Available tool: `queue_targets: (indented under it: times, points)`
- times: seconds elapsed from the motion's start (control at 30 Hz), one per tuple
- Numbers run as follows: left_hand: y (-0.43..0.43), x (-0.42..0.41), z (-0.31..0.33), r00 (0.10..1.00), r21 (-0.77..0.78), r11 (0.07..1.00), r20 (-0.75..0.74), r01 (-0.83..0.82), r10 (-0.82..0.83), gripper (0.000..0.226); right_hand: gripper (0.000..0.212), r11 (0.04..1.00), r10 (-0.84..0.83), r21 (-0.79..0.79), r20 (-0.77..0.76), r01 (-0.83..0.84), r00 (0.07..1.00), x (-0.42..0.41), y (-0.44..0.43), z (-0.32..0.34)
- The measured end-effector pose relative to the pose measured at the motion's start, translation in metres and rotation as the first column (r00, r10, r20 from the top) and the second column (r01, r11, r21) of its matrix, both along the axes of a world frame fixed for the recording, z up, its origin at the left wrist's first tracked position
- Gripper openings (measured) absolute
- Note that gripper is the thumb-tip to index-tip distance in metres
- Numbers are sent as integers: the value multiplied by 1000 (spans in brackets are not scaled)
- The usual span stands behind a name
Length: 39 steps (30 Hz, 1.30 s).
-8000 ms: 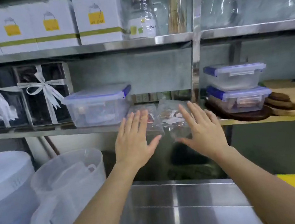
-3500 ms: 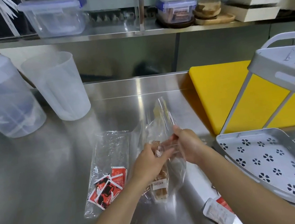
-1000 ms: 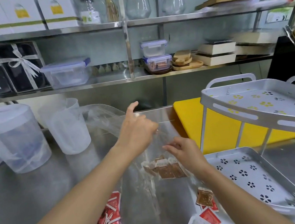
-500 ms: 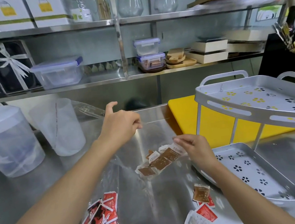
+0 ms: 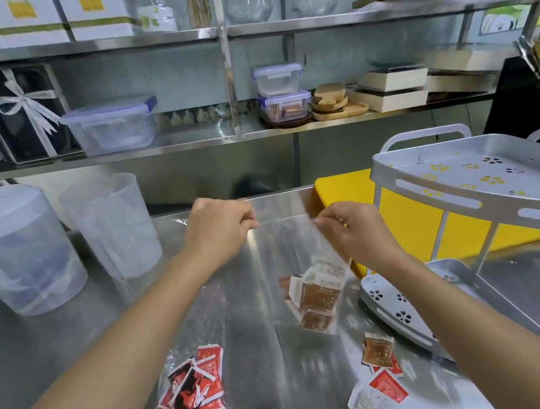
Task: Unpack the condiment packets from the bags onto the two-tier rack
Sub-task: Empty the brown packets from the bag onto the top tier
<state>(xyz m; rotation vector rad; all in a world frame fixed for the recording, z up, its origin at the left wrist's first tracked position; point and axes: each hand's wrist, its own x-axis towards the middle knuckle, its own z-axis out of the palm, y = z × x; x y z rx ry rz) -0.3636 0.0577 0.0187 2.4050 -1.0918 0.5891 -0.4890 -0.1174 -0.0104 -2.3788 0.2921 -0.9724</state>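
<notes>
Your left hand (image 5: 219,228) and right hand (image 5: 354,231) each pinch a top corner of a clear bag (image 5: 295,245), lifted above the middle of the counter (image 5: 74,331) and stretched open between them. Brown condiment packets (image 5: 317,294) sit bunched in the bag's bottom, hanging just left of the two-tier rack (image 5: 477,201).

The rack stands at the counter's right edge, both tiers bare; its lower tier (image 5: 418,305) is just beside the hanging packets, not touching as far as I can tell.

A second clear bag (image 5: 191,381) lies flat near the front edge, left of centre, with red-and-black packets (image 5: 193,386) inside.

Loose packets (image 5: 380,371) lie on the counter near the front right, just in front of the lower tier: one brown, a couple red-and-white.

A yellow cutting board (image 5: 408,222) lies behind the rack. Two translucent pitchers (image 5: 64,241) stand at the back left.
</notes>
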Motion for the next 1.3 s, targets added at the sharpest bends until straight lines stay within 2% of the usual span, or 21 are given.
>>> queue_targets:
  times: [0.07, 0.1, 0.17, 0.27, 0.33, 0.43, 0.5, 0.6, 0.7, 0.8, 0.83, 0.93, 1.0, 1.07, 1.13, 1.23, 1.3]
  points:
    - [1, -2, -3, 1000, -11, 1000, 20, -7, 7, 21, 21, 999, -27, 18, 30, 26, 999, 4, -2, -1]
    - [2, -2, -3, 1000, -36, 999, 1, -10, 10, 21, 21, 999, -25, 44, 18, 25, 1000, 5, -2, 1]
    - [4, -1, -7, 999, -54, 998, -28, -28, 27, 20, 23, 1000, -9, -10, -58, 8, 998, 7, -3, -1]
    - [6, 1, -8, 999, -100, 995, -53, 0, -5, 19, 23, 999, -34, 6, 26, 34, 999, 8, -3, 1]
    - [5, 1, -5, 999, -49, 999, -50, 5, -7, 19, 23, 999, -44, -3, 21, 44, 999, 12, -2, 2]
    - [7, 5, 0, 995, -92, 996, -100, -2, -7, 17, 22, 997, -41, 60, 63, 37, 997, 15, 0, 4]
    - [7, 8, 0, 995, -56, 998, -98, -10, 4, 17, 24, 999, -29, 32, -7, 29, 1000, 18, 1, 5]
    - [9, 9, -1, 993, -55, 998, -115, -11, 5, 17, 24, 998, -45, 38, 12, 45, 999, 20, -2, 2]
    - [9, 9, -1, 993, 26, 999, -112, -39, 41, 16, 24, 999, -36, 0, -62, 36, 997, 22, 1, -4]
    - [11, 11, -1, 988, 28, 999, -145, -42, 46, 13, 22, 999, -7, 47, -5, 7, 1000, 21, 5, -3]
    - [11, 10, -1, 989, 49, 999, -143, -20, 26, 18, 21, 998, 20, 58, -1, -20, 1000, 21, 7, -3]
    - [5, 3, -2, 989, 159, 984, -133, 79, -58, 58, 15, 990, 138, 44, -17, -137, 990, 19, 16, -1]
    - [-2, -7, 0, 983, 164, 978, -156, 127, -102, 66, 12, 981, 188, 50, 2, -188, 982, 20, 22, -3]
    - [-10, -15, -1, 979, 156, 976, -159, 154, -130, 51, 10, 975, 208, 75, 31, -210, 978, 23, 25, -4]
    - [-16, -22, 1, 985, 180, 971, -96, 159, -143, 28, 9, 972, 213, 99, 35, -215, 977, 24, 26, -7]
    - [-22, -28, 4, 984, 197, 965, -68, 173, -163, 25, 7, 943, 208, 253, 63, -217, 976, 19, 23, -15]
    - [-23, -28, 5, 981, 183, 965, -83, 186, -173, 27, 7, 884, 196, 411, 109, -224, 975, 12, 21, -22]
